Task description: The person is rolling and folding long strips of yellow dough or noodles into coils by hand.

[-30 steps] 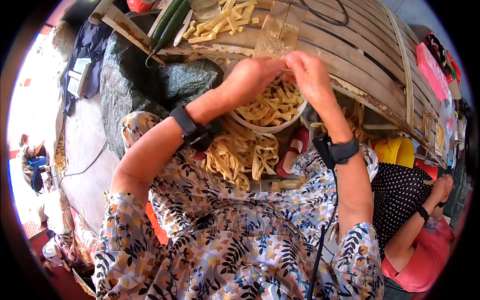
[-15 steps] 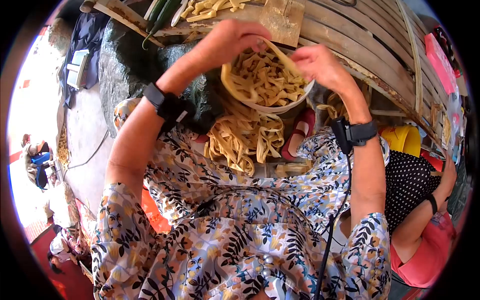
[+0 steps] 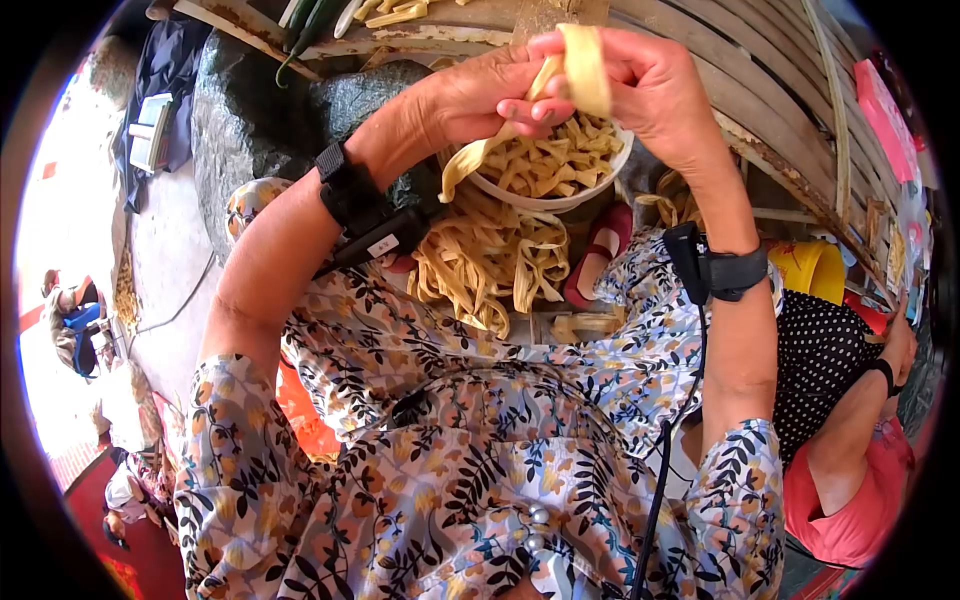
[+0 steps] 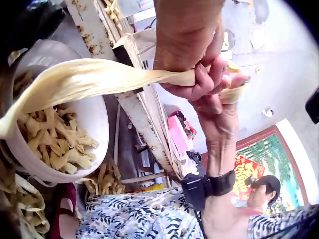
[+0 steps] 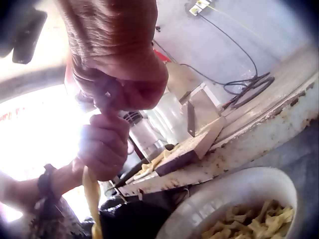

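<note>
A pale yellow strip (image 3: 588,70) loops over the fingers of my right hand (image 3: 655,95), and its tail hangs down to the left. My left hand (image 3: 480,98) grips the strip beside that loop, the two hands meeting above a white bucket (image 3: 560,205) of short knotted pieces (image 3: 555,160). In the left wrist view the strip (image 4: 99,77) runs out from the curled fingers of my left hand (image 4: 189,45). The right wrist view has my right hand (image 5: 117,59) touching my left (image 5: 104,144); the right fingertips are hidden there.
Loose long strips (image 3: 480,265) lie below the bucket. A slatted table (image 3: 760,110) with a rusty edge stands beyond it, bearing a wooden block (image 5: 184,154). Dark plastic sheeting (image 3: 240,120) is at left. Another person (image 3: 850,480) sits at right, near a yellow bucket (image 3: 810,268).
The hands were together over the bucket, then apart with the strip stretched between them. Now they are together again, and the strip is looped over the right fingers.
</note>
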`<state>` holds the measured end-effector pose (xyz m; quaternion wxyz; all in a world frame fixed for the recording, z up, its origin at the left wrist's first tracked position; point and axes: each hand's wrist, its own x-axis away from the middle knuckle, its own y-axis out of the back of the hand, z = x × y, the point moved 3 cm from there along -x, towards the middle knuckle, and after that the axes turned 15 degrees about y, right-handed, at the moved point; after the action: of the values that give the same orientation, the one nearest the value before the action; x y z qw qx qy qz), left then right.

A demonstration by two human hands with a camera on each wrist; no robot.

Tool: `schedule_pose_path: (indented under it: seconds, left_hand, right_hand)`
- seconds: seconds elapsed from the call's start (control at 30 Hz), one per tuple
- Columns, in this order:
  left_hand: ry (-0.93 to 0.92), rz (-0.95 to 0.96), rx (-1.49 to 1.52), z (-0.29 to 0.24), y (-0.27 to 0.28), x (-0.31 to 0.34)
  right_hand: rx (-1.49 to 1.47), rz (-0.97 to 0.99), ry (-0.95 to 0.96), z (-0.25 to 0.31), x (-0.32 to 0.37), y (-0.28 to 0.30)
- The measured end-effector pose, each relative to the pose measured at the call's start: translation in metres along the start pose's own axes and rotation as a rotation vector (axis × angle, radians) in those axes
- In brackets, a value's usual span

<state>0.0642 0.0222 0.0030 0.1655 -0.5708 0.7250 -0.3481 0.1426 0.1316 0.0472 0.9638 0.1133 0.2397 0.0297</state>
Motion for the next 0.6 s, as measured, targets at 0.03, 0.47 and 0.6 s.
schedule_pose_path:
  seconds: [0.03,0.47,0.6]
  left_hand:
    - [-0.007,-0.041,0.005,0.004,0.000,0.000]
    - [-0.376,-1.022,-0.618,-0.013,0.015,0.008]
    - [-0.367,-1.017,-0.794,-0.020,-0.011,0.014]
  right_hand:
    - [0.059,0.017,0.022,-0.001,0.001,-0.002]
    - [0.702,-0.170,0.027,-0.024,0.005,0.001]
    - [0.142,-0.208,-0.271,-0.061,0.009,0.008]
